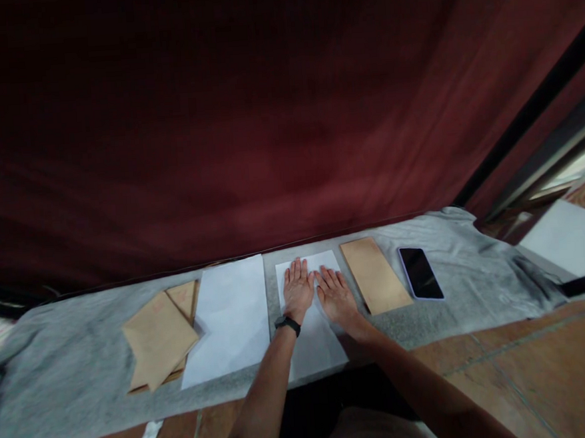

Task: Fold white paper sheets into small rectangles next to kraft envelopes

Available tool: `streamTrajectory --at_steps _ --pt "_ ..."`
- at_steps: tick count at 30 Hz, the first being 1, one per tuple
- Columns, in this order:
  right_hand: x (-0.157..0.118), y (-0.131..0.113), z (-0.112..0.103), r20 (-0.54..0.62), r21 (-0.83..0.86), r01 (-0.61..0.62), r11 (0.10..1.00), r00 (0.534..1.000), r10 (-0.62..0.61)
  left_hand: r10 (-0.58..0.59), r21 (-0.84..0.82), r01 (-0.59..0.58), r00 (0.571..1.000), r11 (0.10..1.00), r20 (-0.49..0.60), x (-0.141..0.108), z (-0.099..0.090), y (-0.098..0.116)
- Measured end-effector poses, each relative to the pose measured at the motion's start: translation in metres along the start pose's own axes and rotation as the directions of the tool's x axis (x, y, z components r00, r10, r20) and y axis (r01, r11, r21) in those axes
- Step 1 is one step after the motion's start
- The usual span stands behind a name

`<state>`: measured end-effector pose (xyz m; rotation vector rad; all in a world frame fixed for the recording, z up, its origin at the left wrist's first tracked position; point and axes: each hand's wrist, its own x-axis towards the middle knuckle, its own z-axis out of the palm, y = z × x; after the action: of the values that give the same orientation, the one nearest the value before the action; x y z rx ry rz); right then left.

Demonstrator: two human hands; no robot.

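Note:
A white sheet of paper (312, 354) lies in front of me on the grey cloth. My left hand (298, 288) rests flat on its upper part, fingers stretched out, a dark watch on the wrist. Beside it my right hand (336, 296) also lies flat on the sheet, fingers spread, the thumbs close together. Neither hand grips anything. Just right of the sheet is a brown envelope (377, 276). To the left lies a larger white stack or sheet of paper (232, 316).
Several brown envelopes (158, 338) lie overlapping at the left. A phone (420, 273) is on the right of the grey cloth (477, 286). A dark red curtain (267, 147) hangs behind. A white scrap (150, 434) lies on the tiled floor (483, 359).

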<state>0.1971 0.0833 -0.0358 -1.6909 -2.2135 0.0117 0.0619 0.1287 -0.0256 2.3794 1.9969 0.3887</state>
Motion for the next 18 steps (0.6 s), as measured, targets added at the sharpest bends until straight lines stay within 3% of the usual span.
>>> streamTrajectory --at_steps 6,10,12,18 --pt "0.001 -0.001 -0.004 -0.003 0.007 0.003 1.000 1.000 -0.003 -0.133 0.033 0.134 0.991 0.990 -0.028 -0.001 -0.008 -0.025" --pt "0.001 -0.002 -0.002 -0.007 0.012 -0.025 1.000 1.000 0.025 -0.176 0.035 0.179 0.982 0.983 -0.068 -0.016 -0.019 -0.026" --pt "0.001 -0.002 -0.001 -0.006 0.022 -0.033 0.999 0.999 0.033 -0.164 0.033 0.168 0.982 0.985 -0.090 -0.036 -0.022 -0.017" --pt "0.001 -0.001 0.000 0.019 0.031 -0.033 0.999 0.999 0.033 0.061 -0.005 -0.062 0.998 0.998 -0.017 -0.130 -0.021 0.015"
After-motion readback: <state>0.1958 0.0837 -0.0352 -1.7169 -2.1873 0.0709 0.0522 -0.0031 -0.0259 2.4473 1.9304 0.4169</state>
